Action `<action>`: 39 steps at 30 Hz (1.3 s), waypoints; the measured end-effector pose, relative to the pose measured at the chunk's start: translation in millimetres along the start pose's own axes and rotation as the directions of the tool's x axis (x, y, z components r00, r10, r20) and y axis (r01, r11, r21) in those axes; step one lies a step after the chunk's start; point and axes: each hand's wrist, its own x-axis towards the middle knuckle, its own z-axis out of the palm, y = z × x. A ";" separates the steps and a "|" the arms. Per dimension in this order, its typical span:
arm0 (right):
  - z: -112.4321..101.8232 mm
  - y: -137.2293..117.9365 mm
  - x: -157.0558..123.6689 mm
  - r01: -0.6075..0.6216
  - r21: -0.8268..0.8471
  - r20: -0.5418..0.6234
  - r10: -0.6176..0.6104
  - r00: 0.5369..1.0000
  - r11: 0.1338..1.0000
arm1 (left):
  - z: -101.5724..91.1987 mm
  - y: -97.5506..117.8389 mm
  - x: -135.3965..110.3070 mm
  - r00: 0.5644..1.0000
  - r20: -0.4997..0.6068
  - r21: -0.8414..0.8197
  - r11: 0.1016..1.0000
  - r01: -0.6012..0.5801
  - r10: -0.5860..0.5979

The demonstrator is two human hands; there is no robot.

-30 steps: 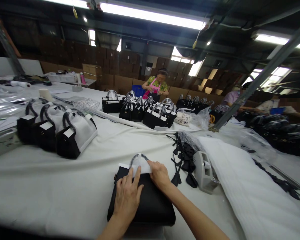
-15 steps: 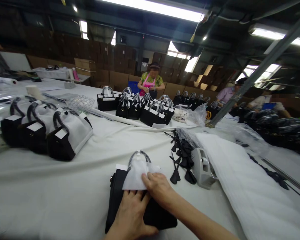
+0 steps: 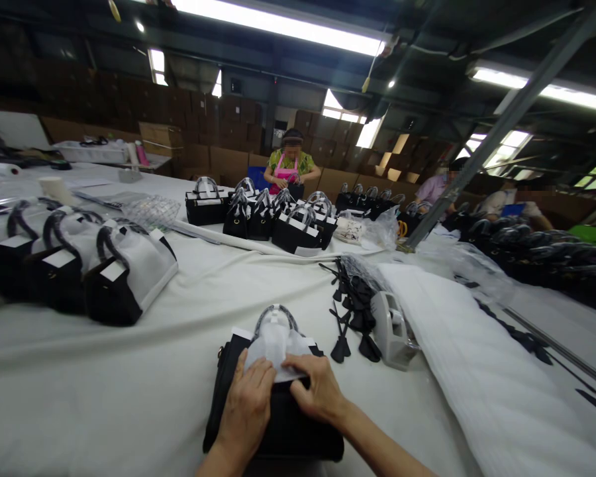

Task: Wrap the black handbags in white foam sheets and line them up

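A black handbag (image 3: 278, 430) lies flat on the white table (image 3: 104, 397) right in front of me, its wrapped handle (image 3: 277, 317) pointing away. A white sheet of wrapping (image 3: 278, 348) covers its top. My left hand (image 3: 247, 407) rests on the bag with its fingertips pressed on the sheet's lower left edge. From the right, my right hand (image 3: 318, 393) pinches the sheet's lower edge with curled fingers. The two hands almost touch.
Three wrapped black bags (image 3: 84, 265) stand at the left. A tape dispenser (image 3: 392, 329), black tags (image 3: 352, 308) and a white foam roll (image 3: 477, 377) lie to the right. More bags (image 3: 263, 218) stand across the table, where other people work.
Both hands drew back toward me over the bag, pulling the white sheet down from the handle onto the bag's top. The view drifted slightly, so the surroundings shifted left.
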 end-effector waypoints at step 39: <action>2.0 37.4 64.9 -0.179 0.202 0.129 0.155 0.979 0.963 | -8.3 21.8 -36.6 0.952 0.285 0.245 0.951 -0.189 0.116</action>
